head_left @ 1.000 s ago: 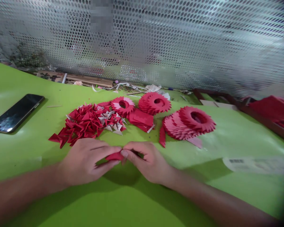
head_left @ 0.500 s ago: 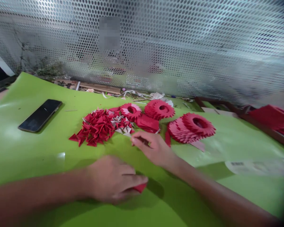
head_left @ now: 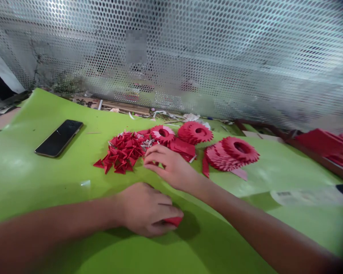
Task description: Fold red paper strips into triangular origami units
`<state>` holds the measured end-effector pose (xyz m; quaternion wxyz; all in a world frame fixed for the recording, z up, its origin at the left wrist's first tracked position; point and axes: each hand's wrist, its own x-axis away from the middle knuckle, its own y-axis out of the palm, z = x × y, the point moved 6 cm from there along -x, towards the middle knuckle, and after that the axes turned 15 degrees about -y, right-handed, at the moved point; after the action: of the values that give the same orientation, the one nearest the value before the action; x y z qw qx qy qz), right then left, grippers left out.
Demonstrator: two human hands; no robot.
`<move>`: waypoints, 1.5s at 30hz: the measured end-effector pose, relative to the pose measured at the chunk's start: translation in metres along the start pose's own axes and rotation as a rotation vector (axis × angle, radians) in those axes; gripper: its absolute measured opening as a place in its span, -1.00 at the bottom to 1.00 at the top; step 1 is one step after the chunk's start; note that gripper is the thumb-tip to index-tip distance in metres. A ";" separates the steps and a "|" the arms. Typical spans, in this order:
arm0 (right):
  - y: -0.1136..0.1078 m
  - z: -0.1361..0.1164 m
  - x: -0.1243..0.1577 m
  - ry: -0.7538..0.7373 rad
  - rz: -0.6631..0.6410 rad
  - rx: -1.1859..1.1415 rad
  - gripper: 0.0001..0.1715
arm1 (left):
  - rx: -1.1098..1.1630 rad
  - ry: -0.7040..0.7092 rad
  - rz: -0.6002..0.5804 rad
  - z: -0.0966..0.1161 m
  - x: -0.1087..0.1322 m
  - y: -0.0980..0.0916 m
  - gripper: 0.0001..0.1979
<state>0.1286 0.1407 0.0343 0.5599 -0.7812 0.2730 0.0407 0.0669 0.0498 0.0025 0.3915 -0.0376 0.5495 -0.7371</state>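
My left hand (head_left: 151,209) is closed on a small red folded paper piece (head_left: 174,221), low over the green table cover (head_left: 117,255). Only one end of that piece shows past the fingertips. Farther off, my right hand (head_left: 171,165) is at the right edge of a pile of red folded paper triangles (head_left: 124,150), its fingers curved and a little apart. It partly covers some white folded pieces (head_left: 147,143). I see nothing held in it. Behind it lies a stack of red paper (head_left: 183,148).
Pink-red pleated paper rings (head_left: 162,133) stand behind the pile, with more rings (head_left: 196,132) and a tilted stack (head_left: 231,152) to the right. A phone (head_left: 59,138) lies at left. Red paper (head_left: 322,142) fills a box at far right. A perforated metal screen (head_left: 188,57) borders the back.
My right hand has moved left to the edge of the pile and now covers part of the white pieces. My left hand keeps its grip on the red piece. The view has shifted slightly.
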 end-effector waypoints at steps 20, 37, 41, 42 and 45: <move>0.006 -0.002 0.106 0.393 0.192 -0.547 -0.85 | 0.471 -0.362 0.046 -0.028 -0.011 -0.016 -0.86; 0.001 -0.003 0.102 0.243 0.145 -0.426 -0.77 | 0.825 -0.803 -0.104 -0.050 -0.004 -0.006 -0.70; -0.004 -0.005 0.100 0.130 0.168 -0.273 -0.80 | 1.037 -0.855 -0.161 -0.049 -0.002 -0.001 -0.68; -0.006 -0.006 0.100 0.084 0.182 -0.224 -0.81 | 1.067 -0.863 -0.175 -0.050 -0.001 -0.001 -0.69; -0.011 -0.011 0.100 -0.098 0.260 -0.089 -0.86 | 1.150 -0.889 -0.192 -0.055 0.001 0.000 -0.71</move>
<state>0.2152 0.0948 0.0108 0.5275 -0.7602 0.3423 0.1631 0.0399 0.0919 -0.0194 0.4692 -0.1697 -0.1409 -0.8551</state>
